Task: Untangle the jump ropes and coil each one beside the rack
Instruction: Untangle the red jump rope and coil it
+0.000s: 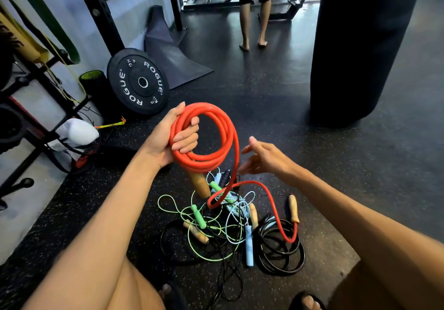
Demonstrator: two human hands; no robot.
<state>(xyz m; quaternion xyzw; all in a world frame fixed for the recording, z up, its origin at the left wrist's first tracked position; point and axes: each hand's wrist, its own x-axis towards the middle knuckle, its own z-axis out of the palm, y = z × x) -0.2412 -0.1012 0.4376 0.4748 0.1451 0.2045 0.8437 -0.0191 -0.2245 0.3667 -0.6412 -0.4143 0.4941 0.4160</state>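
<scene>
Several loops of the red jump rope [211, 139] were gathered in the left hand [168, 137], just above the centre of the frame, with the fingers closed round the bundle; it appeared to be held up off the floor [336, 165] so that each new turn could be laid on without catching the pile below. One wooden handle [200, 185] hung beneath that fist. The right hand [266, 158] was open and empty, fingers spread just beside the strand dropping from the coil, probably placed to feed the next loop. The red rope was thick, smooth and rubbery, and its loops were fairly even; the uncoiled tail was seen curving down across the heap to a second wooden handle [294, 209] lying on the floor at lower right of centre. The tangled ropes [216, 228] were left in the lower middle of the frame: a thin green cord with green handles, a pale blue one with a blue handle [249, 247], and black rope partly looped at the right. The rack [36, 127] was seen at the left edge, with a Rogue weight plate [138, 81] leaning upper left. By this judgement, one rope was nearly coiled and the rest had not been sorted.
</scene>
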